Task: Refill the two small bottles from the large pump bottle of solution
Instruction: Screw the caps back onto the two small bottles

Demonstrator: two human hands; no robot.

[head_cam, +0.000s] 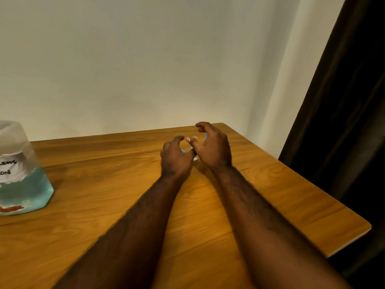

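Note:
The large bottle (pixel 23 180) stands at the table's left edge, cut off by the frame. It is clear with blue solution in its lower half and a torn white label; its pump is out of view. Both hands meet at the far middle of the table. A small clear bottle (pixel 195 157) stands on the table between them, mostly hidden. My right hand (pixel 214 149) curls round it, thumb against its top. My left hand (pixel 175 159) curls round a small thing with a blue part (pixel 182 151), which is mostly hidden. Another bit of blue (pixel 206 136) shows behind my right fingers.
The wooden table (pixel 104 205) runs against a pale wall (pixel 145 59). Its right edge (pixel 333 205) slants toward me, with a dark curtain (pixel 343 122) just beyond it. Bare wood lies between the large bottle and my forearms.

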